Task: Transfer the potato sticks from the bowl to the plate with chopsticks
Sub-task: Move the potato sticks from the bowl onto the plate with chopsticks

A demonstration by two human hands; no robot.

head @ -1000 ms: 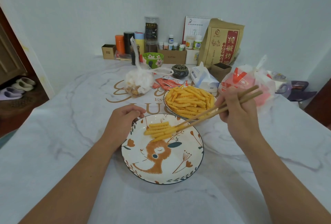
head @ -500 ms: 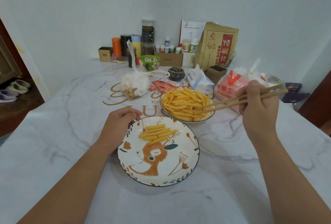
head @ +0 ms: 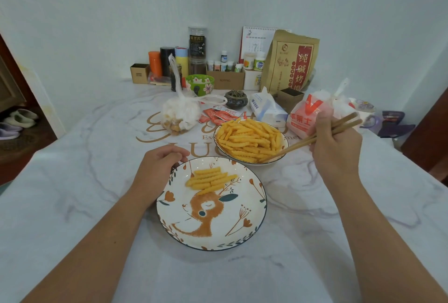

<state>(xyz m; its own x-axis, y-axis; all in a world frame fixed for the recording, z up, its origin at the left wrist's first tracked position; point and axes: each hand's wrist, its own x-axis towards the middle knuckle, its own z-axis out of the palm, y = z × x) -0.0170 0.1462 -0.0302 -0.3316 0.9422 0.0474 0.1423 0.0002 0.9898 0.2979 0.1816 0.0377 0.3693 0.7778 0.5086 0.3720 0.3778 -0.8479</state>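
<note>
White marbled counter (head: 72,205) runs back to a pale wall, with its left edge dropping to a dark floor where slippers (head: 14,123) lie. Both near corners and the strip in front of the plate are bare, so there is open room on either side of the forearms. Clutter crowds the far end: jars, small bottles, a calendar, a brown paper bag (head: 289,62), a tied plastic bag (head: 180,114), a tissue pack (head: 265,110) and a red-and-white bag (head: 306,118).

A plate (head: 244,230) with a deer drawing sits near the middle and carries a small stack of potato sticks (head: 209,180) on its far half. Just beyond it, almost touching its rim, a bowl (head: 283,151) is heaped with sticks (head: 249,140).

Left hand (head: 157,171) rests on the counter at the plate's left rim, fingers (head: 178,152) curled loosely and holding nothing. Right hand (head: 335,147) is closed around a pair of chopsticks (head: 305,141), which slant down and left. Their tips lie close together among the sticks at the bowl's near right edge; whether they pinch a stick cannot be told.
</note>
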